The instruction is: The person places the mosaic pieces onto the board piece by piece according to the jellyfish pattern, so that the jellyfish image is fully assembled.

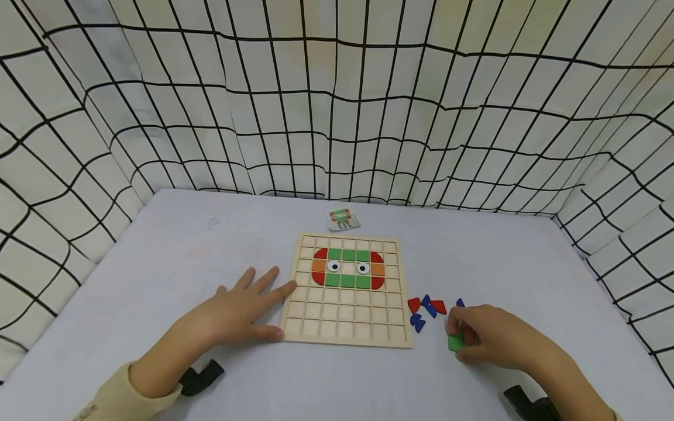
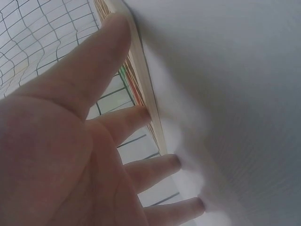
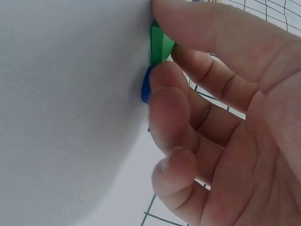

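Observation:
A wooden grid board point(image 1: 344, 318) lies on the table, bearing a pattern of green, red and orange pieces with two round eye pieces point(image 1: 334, 266). My left hand point(image 1: 234, 313) is spread flat at the board's left side, thumb and index fingertip right at its edge; the left wrist view shows the thumb against the wooden rim point(image 2: 136, 52). To the right of the board, my right hand point(image 1: 492, 336) pinches a green tile point(image 1: 454, 343) low over the table, its fingers curled. In the right wrist view that green tile point(image 3: 162, 43) shows beside the thumb, near a blue piece point(image 3: 146, 85).
Loose red pieces point(image 1: 438, 306) and blue pieces point(image 1: 419, 325) are scattered between the board and my right hand. A small picture card point(image 1: 341, 218) with a similar pattern lies behind the board. Black netting over white cloth point(image 1: 337, 117) surrounds the back and sides of the table.

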Demonstrator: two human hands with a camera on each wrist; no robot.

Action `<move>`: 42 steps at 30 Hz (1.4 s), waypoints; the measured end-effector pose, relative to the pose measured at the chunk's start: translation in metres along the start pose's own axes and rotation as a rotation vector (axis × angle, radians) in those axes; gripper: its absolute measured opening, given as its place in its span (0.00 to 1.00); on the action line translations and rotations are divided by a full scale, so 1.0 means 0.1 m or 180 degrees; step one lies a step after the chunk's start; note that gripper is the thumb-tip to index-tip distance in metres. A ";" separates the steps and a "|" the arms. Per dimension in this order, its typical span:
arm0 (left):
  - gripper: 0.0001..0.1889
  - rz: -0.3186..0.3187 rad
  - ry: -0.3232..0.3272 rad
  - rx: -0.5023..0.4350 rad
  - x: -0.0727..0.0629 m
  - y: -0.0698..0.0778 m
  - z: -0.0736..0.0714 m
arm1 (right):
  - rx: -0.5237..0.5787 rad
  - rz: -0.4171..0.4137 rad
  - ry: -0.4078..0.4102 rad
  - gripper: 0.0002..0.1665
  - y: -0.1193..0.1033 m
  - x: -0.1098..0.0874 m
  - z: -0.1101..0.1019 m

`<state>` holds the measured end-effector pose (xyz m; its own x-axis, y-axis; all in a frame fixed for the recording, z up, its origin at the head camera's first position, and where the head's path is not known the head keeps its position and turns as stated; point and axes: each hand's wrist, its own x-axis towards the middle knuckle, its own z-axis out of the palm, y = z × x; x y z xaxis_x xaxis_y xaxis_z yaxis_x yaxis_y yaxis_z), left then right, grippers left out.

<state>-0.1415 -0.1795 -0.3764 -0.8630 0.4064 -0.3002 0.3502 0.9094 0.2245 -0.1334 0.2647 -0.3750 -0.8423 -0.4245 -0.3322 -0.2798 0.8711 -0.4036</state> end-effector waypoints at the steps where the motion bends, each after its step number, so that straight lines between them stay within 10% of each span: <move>1: 0.47 -0.0001 0.0003 0.0000 0.00 0.00 0.00 | -0.0008 -0.0009 0.0027 0.20 0.00 0.00 0.00; 19: 0.47 0.0043 -0.0017 -0.0007 0.00 0.01 0.03 | 0.0552 -0.1046 -0.0088 0.11 -0.24 0.40 -0.19; 32: 0.47 0.0066 0.0031 0.0021 -0.02 0.00 0.01 | 0.0654 -0.1431 0.0234 0.09 -0.93 0.97 -0.34; 42: 0.46 0.0095 0.0043 -0.0003 -0.04 0.01 -0.02 | 0.0756 -0.1419 0.0336 0.08 -1.04 1.17 -0.21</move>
<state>-0.1389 -0.1803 -0.3729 -0.8570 0.4322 -0.2807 0.3756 0.8968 0.2339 -0.2127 0.1295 -0.3537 -0.7103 -0.7039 -0.0007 -0.5204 0.5258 -0.6729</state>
